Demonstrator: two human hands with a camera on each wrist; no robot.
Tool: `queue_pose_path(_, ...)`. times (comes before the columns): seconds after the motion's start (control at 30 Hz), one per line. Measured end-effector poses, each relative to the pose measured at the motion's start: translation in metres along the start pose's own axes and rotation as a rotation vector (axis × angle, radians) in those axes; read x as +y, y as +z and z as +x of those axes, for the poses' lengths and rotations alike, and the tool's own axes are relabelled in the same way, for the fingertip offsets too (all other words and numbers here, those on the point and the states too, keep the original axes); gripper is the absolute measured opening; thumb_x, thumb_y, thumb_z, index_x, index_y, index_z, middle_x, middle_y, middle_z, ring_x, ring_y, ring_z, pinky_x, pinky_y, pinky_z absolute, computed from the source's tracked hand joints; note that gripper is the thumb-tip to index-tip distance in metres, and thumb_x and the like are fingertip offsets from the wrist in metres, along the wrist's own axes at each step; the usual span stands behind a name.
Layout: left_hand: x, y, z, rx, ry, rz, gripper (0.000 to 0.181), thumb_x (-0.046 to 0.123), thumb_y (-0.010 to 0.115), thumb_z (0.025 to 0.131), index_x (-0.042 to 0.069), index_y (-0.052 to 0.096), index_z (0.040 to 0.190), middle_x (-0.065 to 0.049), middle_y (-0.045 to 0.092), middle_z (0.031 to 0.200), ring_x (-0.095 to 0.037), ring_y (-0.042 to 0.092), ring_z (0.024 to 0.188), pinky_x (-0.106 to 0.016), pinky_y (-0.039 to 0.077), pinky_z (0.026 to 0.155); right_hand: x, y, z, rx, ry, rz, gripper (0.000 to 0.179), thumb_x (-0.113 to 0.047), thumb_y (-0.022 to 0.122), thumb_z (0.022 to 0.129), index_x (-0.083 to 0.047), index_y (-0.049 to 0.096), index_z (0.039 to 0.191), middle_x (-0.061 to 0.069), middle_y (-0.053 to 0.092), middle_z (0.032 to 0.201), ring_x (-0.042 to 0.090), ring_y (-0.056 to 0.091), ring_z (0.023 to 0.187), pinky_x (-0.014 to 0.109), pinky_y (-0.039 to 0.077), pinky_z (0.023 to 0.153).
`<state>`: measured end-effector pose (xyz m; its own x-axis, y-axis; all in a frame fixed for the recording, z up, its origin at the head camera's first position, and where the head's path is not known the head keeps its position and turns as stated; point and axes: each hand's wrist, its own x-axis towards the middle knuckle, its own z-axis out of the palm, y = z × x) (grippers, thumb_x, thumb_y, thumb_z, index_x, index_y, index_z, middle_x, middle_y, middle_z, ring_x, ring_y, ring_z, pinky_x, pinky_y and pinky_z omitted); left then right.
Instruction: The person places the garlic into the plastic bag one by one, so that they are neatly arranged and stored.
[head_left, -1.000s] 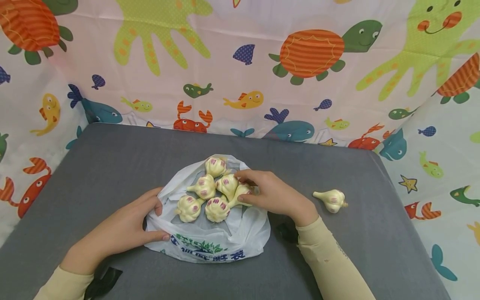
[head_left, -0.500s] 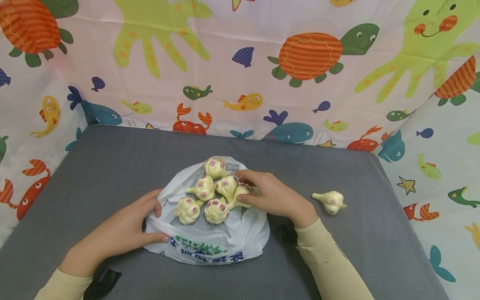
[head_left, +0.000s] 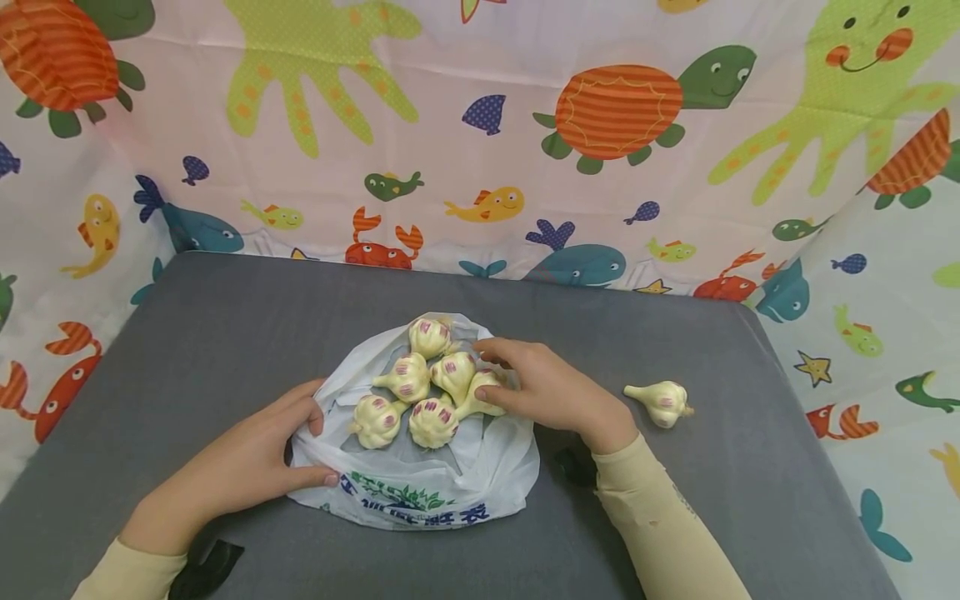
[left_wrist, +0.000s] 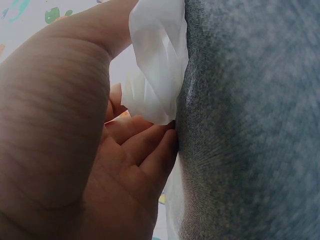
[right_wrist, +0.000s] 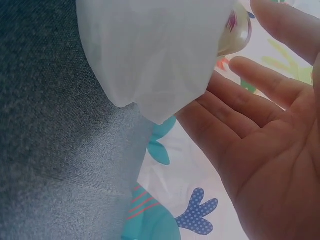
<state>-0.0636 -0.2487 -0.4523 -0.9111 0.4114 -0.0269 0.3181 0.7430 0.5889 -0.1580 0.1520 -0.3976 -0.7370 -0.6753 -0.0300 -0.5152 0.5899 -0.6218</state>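
Note:
A white plastic bag (head_left: 420, 492) lies spread on the grey table (head_left: 187, 333) with several garlic bulbs (head_left: 408, 379) heaped on it. My left hand (head_left: 311, 446) pinches the bag's left edge between thumb and fingers; the left wrist view shows the left hand (left_wrist: 150, 135) with a fold of the bag (left_wrist: 157, 60) caught under the thumb. My right hand (head_left: 487, 371) rests at the heap's right side, fingers relaxed, thumb against the rightmost bulb (head_left: 480, 392). In the right wrist view the right hand (right_wrist: 260, 45) shows a bare palm, with a bulb (right_wrist: 235, 30) near the fingertips and the bag (right_wrist: 150, 55) beside it.
One garlic bulb (head_left: 662, 402) lies alone on the table to the right of my right wrist. A cloth backdrop (head_left: 480, 125) printed with sea animals closes off the back and both sides. Bare grey surface surrounds the bag.
My right thumb has slid slightly to the right along the rightmost bulb and the hand has loosened. The left hand and the bag have not moved.

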Motion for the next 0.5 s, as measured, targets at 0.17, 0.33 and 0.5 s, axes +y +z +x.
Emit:
queue_pose_path(0.17, -0.0013, 0.0009, -0.0012, 0.008, 0.027, -0.001, 0.058, 0.062, 0.093, 0.080, 0.027, 0.052, 0.102, -0.007, 0.045, 0.168, -0.026, 0.058, 0.133, -0.045, 0.054, 0.093, 0.0002, 0.0006, -0.0003, -0.004, -0.012, -0.011, 0.058, -0.033, 0.076, 0.105, -0.007, 0.057, 0.154, 0.010, 0.066, 0.148, 0.028, 0.066, 0.131, 0.052, 0.054, 0.108)
queue_pose_path(0.33, -0.0013, 0.0003, -0.0018, 0.015, 0.036, -0.002, 0.058, 0.061, 0.093, 0.081, 0.028, 0.051, 0.102, -0.005, 0.045, 0.167, -0.024, 0.057, 0.132, -0.041, 0.053, 0.091, -0.0002, 0.0008, -0.0003, -0.005, -0.016, -0.016, 0.058, -0.033, 0.076, 0.105, -0.007, 0.057, 0.155, 0.009, 0.066, 0.148, 0.027, 0.066, 0.131, 0.051, 0.054, 0.108)
queue_pose_path(0.5, -0.0004, 0.0000, -0.0007, 0.013, 0.036, -0.003, 0.058, 0.064, 0.091, 0.081, 0.028, 0.051, 0.102, -0.005, 0.045, 0.168, -0.025, 0.057, 0.133, -0.044, 0.053, 0.093, -0.0003, 0.0007, -0.0009, -0.009, -0.012, -0.010, 0.058, -0.031, 0.076, 0.105, -0.008, 0.057, 0.155, 0.007, 0.066, 0.149, 0.027, 0.066, 0.131, 0.050, 0.054, 0.109)
